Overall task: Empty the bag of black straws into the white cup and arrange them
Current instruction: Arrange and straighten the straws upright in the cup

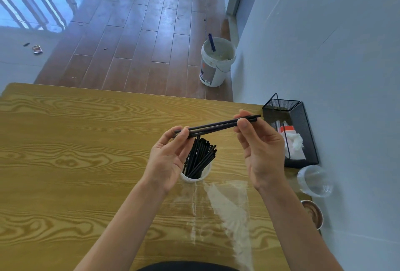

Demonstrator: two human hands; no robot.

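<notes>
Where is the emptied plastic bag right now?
The clear plastic bag lies flat on the wooden table, just nearer than the white cup, between the forearms.

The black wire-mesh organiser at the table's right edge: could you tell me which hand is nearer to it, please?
Right. The right hand holds the straw ends just left of the black wire-mesh organiser; the left hand is farther left, over the white cup.

A bare room in a home or small office, seemingly under renovation: a wood-grain desk (65, 140) stands against a plain white wall (324, 43), a paint-smeared white bucket (216, 62) sits on the dusty plank floor (140, 32), and scraps of litter (37, 49) lie nearby.
</notes>
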